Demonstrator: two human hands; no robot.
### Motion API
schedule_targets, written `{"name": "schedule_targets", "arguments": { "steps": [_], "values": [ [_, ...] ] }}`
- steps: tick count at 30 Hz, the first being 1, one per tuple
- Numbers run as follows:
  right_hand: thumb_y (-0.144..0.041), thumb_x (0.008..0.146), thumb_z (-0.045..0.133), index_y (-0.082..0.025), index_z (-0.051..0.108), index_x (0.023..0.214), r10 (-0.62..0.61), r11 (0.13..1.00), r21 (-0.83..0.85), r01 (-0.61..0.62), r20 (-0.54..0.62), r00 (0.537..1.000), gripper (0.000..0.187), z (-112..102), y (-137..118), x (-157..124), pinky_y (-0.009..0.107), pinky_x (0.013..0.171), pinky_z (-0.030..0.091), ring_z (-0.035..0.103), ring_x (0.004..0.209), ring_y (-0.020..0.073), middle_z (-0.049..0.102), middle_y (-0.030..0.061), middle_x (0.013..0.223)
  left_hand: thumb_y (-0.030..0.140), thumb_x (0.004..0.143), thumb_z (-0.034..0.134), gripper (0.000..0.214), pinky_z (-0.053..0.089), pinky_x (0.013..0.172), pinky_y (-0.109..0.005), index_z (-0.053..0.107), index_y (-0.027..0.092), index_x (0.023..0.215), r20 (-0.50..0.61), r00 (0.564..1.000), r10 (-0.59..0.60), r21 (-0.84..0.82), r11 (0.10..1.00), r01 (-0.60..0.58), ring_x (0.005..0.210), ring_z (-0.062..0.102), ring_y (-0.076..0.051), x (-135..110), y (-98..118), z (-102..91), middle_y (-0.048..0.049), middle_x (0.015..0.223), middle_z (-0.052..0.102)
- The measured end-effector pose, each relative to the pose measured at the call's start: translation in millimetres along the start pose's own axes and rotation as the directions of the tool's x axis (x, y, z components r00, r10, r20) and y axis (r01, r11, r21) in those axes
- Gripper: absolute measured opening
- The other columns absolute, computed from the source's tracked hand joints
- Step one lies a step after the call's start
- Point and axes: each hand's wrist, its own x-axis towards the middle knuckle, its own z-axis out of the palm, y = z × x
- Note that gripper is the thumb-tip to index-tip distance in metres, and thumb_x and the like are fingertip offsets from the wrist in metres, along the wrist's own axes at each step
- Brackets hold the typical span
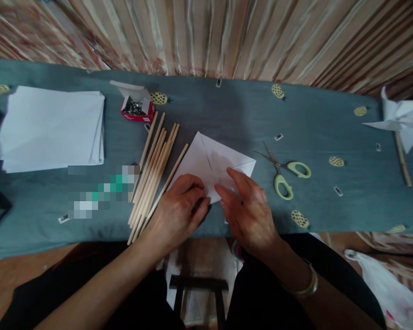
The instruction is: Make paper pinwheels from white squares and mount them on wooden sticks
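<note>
A folded white paper sheet [209, 161] lies on the grey-blue cloth [227, 114] in front of me. My left hand [179, 208] rests on its near left corner, fingers curled and pinching the paper's edge. My right hand [248, 211] lies over the near right part, fingers stretched flat and pressing the paper down. A bracelet sits on my right wrist. Just left of my left hand lies a bundle of thin wooden sticks [153, 172], spread in a loose fan.
Green-handled scissors [284, 172] lie open to the right of the paper. A stack of white paper [51, 128] is at the far left, a red box of pins [136, 107] behind the sticks. A finished paper pinwheel [401, 123] lies at the far right. Striped curtain behind.
</note>
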Motion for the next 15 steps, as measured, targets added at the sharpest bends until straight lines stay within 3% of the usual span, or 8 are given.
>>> {"name": "schedule_targets", "arguments": {
  "steps": [8,15],
  "values": [
    [-0.016,0.092,0.048,-0.022,0.051,0.125,0.01,1.0,0.019,-0.01,0.028,1.0,0.033,0.9,-0.2,0.8,0.048,0.1,0.045,0.046,0.129,0.0311,0.047,0.0143,0.138,0.013,0.087,0.055,0.013,0.053,0.077,-0.032,0.063,0.011,0.077,0.016,1.0,-0.016,-0.004,1.0,0.016,0.085,0.059,-0.019,-0.1,1.7,-1.4,-0.0093,0.088,0.06],
    [-0.016,0.092,0.05,-0.015,0.056,0.12,-0.025,1.0,-0.003,0.025,0.023,0.999,0.029,1.5,0.7,1.7,0.048,0.098,0.046,0.046,0.128,0.0319,0.048,0.0179,0.136,0.014,0.087,0.055,0.013,0.053,0.077,-0.033,0.062,0.012,0.077,0.045,0.998,-0.039,-0.001,0.999,0.039,0.086,0.059,-0.019,-0.2,0.7,-0.4,-0.0088,0.088,0.059]
  ]
}}
